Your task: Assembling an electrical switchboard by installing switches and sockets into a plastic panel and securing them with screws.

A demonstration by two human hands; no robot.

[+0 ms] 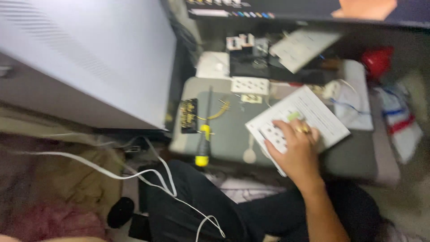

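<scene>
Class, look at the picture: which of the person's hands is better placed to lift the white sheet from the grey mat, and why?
The right hand. It already rests flat on the white sheet, fingers spread across its near end on the grey mat. The left hand is out of view, so nothing shows it near the sheet.

**One head view, looking steeply down**

The single camera sits on the person's head and faces down and forward over their lap, close to the work. A grey bench (233, 134) fills the middle of the frame, with the right hand (295, 150) just below centre. A large white box (89, 54) crowds the upper left. The picture is motion-blurred. No second view shares the scene.
</scene>
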